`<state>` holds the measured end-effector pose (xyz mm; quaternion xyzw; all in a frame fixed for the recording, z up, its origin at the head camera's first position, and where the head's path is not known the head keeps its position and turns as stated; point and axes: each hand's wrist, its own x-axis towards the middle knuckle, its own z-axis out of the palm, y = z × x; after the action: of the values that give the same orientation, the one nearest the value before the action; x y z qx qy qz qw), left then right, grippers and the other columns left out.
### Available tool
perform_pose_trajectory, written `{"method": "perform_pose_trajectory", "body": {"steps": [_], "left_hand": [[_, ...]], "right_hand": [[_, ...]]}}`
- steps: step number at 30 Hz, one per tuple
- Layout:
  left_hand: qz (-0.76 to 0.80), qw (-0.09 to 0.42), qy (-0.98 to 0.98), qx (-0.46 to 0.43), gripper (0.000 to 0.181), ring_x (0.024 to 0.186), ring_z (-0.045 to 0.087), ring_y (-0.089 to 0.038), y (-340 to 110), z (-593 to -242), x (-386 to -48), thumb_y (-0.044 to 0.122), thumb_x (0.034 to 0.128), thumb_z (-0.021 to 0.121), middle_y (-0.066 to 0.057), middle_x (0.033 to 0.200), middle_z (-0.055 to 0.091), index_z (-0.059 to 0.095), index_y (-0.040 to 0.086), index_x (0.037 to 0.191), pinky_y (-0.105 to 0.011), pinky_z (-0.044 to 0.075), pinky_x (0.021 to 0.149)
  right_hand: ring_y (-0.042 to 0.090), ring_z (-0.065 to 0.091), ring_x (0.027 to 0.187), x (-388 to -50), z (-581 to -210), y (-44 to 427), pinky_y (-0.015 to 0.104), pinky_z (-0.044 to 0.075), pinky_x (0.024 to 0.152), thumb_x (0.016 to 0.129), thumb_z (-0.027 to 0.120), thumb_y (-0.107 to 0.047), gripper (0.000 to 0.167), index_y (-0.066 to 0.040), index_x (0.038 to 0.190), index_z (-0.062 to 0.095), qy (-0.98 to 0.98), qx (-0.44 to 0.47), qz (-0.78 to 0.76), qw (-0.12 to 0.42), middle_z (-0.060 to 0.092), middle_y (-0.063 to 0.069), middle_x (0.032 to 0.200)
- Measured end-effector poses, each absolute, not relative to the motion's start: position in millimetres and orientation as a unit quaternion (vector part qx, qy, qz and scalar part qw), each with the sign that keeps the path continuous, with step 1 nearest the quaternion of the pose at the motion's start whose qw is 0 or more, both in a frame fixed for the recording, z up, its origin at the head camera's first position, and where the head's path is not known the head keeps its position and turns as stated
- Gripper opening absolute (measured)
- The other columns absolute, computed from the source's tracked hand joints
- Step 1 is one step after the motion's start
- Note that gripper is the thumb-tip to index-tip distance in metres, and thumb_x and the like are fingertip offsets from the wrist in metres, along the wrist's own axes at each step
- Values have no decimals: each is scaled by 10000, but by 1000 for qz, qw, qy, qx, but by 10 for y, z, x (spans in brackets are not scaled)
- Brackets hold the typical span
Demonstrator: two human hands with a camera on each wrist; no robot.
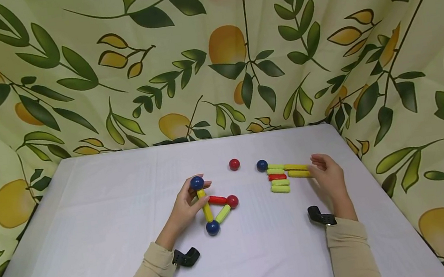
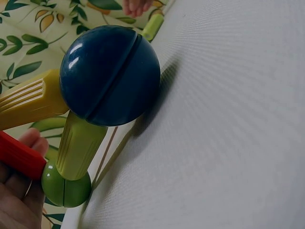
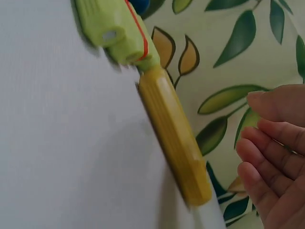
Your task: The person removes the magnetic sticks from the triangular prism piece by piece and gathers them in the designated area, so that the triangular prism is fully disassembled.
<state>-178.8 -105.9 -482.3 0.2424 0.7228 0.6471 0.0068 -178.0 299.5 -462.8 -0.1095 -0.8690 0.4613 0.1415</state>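
Observation:
My left hand (image 1: pixel 184 210) grips a frame of magnetic rods and balls, its thumb on the yellow rod (image 1: pixel 206 209). That rod links an upper blue ball (image 1: pixel 197 182) and a lower blue ball (image 1: pixel 213 227). A red rod (image 1: pixel 217 200) and a yellow-green rod (image 1: pixel 223 214) meet at a red ball (image 1: pixel 232 201). From the left wrist, a green ball (image 2: pixel 66 186) shows where such rods meet; I cannot tell whether it is the same ball. Fingers of my right hand (image 1: pixel 331 177) lie relaxed beside two yellow rods (image 1: pixel 300 174), apart from them in the right wrist view (image 3: pixel 281 157).
Several short yellow-green rods (image 1: pixel 281 189) and a short red rod (image 1: pixel 277 176) lie in a stack left of the yellow rods. A loose blue ball (image 1: pixel 262 165) and red ball (image 1: pixel 234 164) rest on the white tablecloth (image 1: pixel 100 212). A leaf-print curtain (image 1: pixel 195 66) stands behind.

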Motion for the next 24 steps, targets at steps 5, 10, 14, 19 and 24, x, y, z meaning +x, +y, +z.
{"method": "perform_pose_trajectory", "body": {"steps": [5, 10, 14, 19, 24], "left_hand": [[646, 15, 724, 241, 539, 1223, 497, -401, -1071, -4843, -1801, -53, 894, 568, -307, 1266, 544, 343, -44, 1384, -136, 365, 1031], [644, 18, 723, 251, 541, 1225, 506, -366, -1093, -4872, -1805, -24, 899, 575, -283, 1256, 561, 336, -74, 1381, -142, 360, 1036], [651, 27, 704, 283, 527, 1242, 482, -372, -1124, -4906, -1818, 2, 901, 530, -299, 1265, 547, 332, -94, 1380, -164, 352, 1052], [665, 51, 677, 311, 630, 1269, 464, -336, -1145, -4938, -1844, -14, 770, 432, -336, 1298, 505, 332, -93, 1387, -194, 344, 1055], [663, 63, 680, 308, 680, 1280, 432, -396, -1140, -4958, -1853, -67, 714, 421, -339, 1318, 484, 322, -110, 1384, -188, 341, 1051]], "right_hand": [[330, 526, 1158, -1807, -4536, 2806, 445, 413, 1047, 907, 627, -104, 390, 17, 1263, 521, -873, -71, 461, 141, 578, 208, 1244], [294, 538, 1140, -1853, -4534, 2543, 390, 451, 1023, 902, 643, -146, 379, -34, 1249, 543, -876, -38, 465, 126, 595, 166, 1233], [278, 559, 1124, -1866, -4545, 2275, 363, 489, 985, 889, 651, -115, 362, -30, 1228, 559, -868, 18, 487, 91, 603, 158, 1215], [301, 581, 1119, -1838, -4557, 1935, 438, 488, 979, 867, 669, -65, 329, -9, 1180, 585, -849, 100, 519, 14, 621, 175, 1189], [276, 591, 1117, -1803, -4620, 1657, 410, 493, 982, 869, 672, -82, 319, -27, 1173, 593, -843, 139, 516, -60, 630, 149, 1186]]}}
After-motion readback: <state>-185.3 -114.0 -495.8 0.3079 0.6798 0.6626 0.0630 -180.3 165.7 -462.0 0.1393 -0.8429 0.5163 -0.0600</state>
